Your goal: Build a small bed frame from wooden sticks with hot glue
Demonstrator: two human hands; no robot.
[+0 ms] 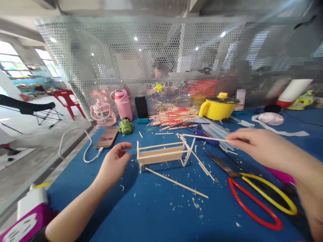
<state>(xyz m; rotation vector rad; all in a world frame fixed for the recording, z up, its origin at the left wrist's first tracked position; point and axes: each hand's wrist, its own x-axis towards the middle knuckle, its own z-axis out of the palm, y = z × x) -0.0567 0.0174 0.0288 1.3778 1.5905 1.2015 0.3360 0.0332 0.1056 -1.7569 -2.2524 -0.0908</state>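
In the middle of the blue table stands a small rack-like frame built of thin wooden sticks, with long rails and a slatted base. My left hand is just left of its end post, fingers curved and apart, holding nothing. Between the thumb and fingers of my right hand is one end of a thin wooden stick. This stick points left, and its far tip is close to the frame's upper right corner. Another loose stick lies in front of the frame.
Large scissors with red and yellow handles lie at right, blades partly open. Behind are a blue glue gun, a pile of red-marked sticks, a yellow pot and green yarn. A phone with a cable lies left.
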